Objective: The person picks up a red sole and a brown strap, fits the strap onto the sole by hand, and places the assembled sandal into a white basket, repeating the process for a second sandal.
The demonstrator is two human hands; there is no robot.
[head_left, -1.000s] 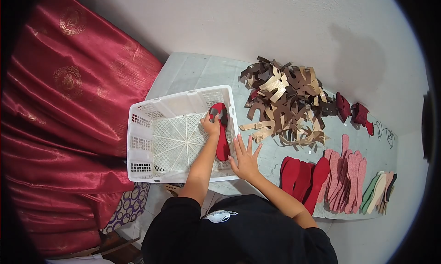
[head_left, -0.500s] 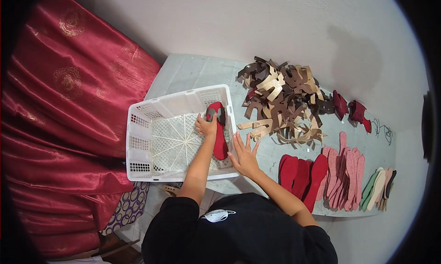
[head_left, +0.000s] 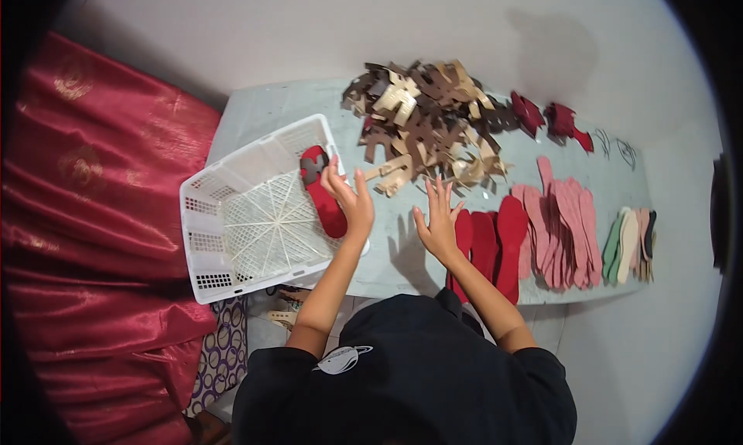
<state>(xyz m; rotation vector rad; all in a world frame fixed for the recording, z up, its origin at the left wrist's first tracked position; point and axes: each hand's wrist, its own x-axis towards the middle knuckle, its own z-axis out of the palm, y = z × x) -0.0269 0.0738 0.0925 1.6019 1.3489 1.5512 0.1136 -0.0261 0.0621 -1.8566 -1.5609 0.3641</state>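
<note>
Red sole (head_left: pixel 329 214) lying lengthwise near one side wall of a latticed white basket (head_left: pixel 255 154), dark strap piece (head_left: pixel 313 167) across its far end

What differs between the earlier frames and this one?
The left hand has let go of the sandal and moved right, to the right edge of the basket. The right hand has left that edge and moved right, above the table near the red soles. The view itself has shifted. The sandal stays in the basket; strap pile and pink soles look undisturbed.

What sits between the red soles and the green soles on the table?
A bunch of pink soles lies between the red soles and the green soles, as the head view shows.
</note>
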